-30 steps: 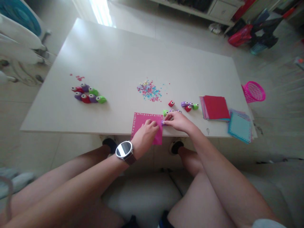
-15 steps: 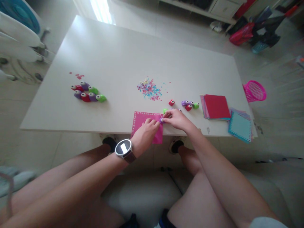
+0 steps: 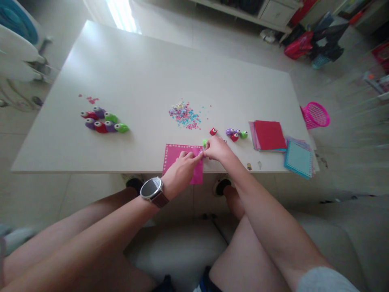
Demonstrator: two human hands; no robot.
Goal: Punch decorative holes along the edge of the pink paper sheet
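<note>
Hands have closed together at the pink square paper sheet point(image 3: 179, 156) right edge: left hand point(image 3: 180, 173) presses it flat, right hand point(image 3: 218, 149) pinching a small purple punch, now hidden, edge-punching likely ongoing.

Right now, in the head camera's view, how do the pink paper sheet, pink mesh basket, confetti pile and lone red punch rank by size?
1. Pink paper sheet, partly hidden by hands.
2. Pink mesh basket and confetti pile look alike; unranked.
3. Lone red punch.

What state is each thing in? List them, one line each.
Pink paper: flat, overhanging the table edge.
Left hand: pressing on the paper.
Right hand: pinched at the paper's right edge.
Confetti: scattered heap.
Red paper stack: lying flat.
Pink basket: on the floor.
</note>
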